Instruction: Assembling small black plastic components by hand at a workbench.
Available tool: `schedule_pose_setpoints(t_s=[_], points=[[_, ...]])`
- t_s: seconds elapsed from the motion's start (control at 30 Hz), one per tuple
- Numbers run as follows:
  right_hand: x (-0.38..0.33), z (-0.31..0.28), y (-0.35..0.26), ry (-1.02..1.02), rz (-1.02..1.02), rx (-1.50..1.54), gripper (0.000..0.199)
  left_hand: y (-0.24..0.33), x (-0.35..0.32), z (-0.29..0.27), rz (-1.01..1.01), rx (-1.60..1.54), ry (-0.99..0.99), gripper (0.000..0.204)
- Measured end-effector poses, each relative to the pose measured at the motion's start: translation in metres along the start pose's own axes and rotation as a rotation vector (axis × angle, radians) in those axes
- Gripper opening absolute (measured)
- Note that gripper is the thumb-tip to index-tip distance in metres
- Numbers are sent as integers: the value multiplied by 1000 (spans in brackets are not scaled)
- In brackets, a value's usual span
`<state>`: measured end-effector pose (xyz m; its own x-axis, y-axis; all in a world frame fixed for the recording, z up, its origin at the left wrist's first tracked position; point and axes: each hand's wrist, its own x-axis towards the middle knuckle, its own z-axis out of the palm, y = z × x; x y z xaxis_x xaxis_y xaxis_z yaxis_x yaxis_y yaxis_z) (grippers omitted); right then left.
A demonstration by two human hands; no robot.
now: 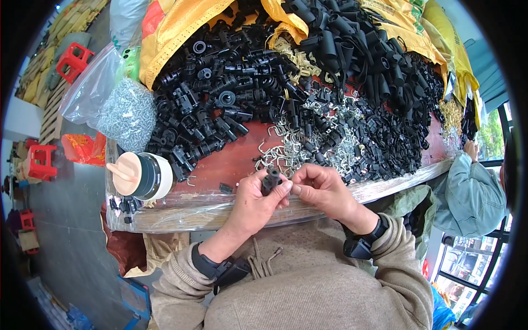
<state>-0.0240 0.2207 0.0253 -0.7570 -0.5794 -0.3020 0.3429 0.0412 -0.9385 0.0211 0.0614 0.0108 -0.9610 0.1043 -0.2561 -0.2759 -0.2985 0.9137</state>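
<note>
My left hand (254,204) is closed around a small black plastic fitting (272,178), held upright over the table's near edge. Close beside it, my right hand (325,191) pinches thumb and forefinger together at the fitting's side; whatever sits between those fingertips is too small to make out. Just beyond both hands lie loose bent metal hooks (279,147). Small black plastic pieces (388,140) are heaped to their right. A large pile of black ribbed fittings (220,96) covers the table's left part, and black tubular sleeves (335,47) are piled behind.
A lidded cup (164,177) and a plastic bag of screws (127,113) stand at the left. Pale yellow parts (300,59) lie between the piles. Yellow woven sacks (170,36) line the back. Another person in a green-grey jacket (467,192) sits at the right.
</note>
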Motion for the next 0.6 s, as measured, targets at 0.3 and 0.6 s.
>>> schedule_pose_setpoints(t_s=[0.3, 0.6], points=[[-3, 9, -6, 157, -720, -856, 15, -2, 0, 0, -298, -523, 9, 13], [-5, 5, -6, 73, -659, -876, 18, 0, -2, -2, -387, -504, -13, 14]])
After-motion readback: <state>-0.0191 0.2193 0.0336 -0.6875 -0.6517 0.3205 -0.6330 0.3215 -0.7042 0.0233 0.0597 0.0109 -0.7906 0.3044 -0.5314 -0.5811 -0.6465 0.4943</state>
